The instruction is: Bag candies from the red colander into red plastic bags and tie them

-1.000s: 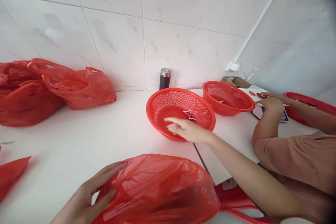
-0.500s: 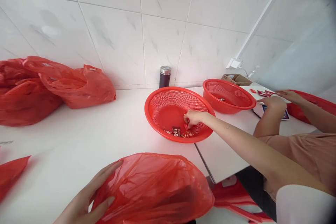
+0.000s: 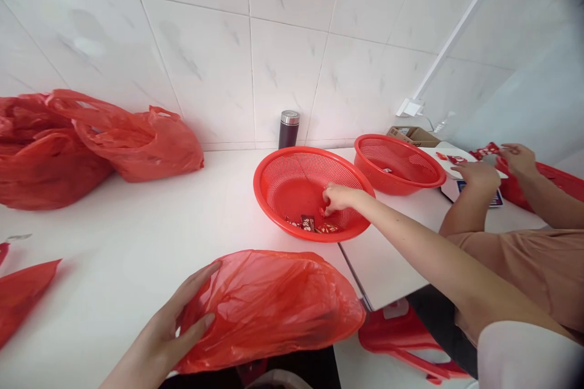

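Note:
A red plastic bag [image 3: 274, 310] lies at the table's near edge, its mouth spread wide. My left hand [image 3: 182, 316] grips the bag's left rim, thumb on one side and fingers on the other. Inside the nearer red colander [image 3: 285, 194], my right hand [image 3: 336, 199] has its fingers bent together around a small red packet [image 3: 323, 212], mostly hidden by them. Several small wrapped packets [image 3: 308, 223] rest at the bottom front of that colander.
Full red bags [image 3: 150, 146] stand at the back left, a dark flask [image 3: 289, 129] by the wall. On the right are a second colander [image 3: 392, 185] and another person's hands [image 3: 520, 161] with a red packet. A red stool [image 3: 387, 334] is below.
The left hand and bag appear slightly higher and the bag's mouth has flattened. My right hand stays in the colander. The other person's far hand has lifted a red packet.

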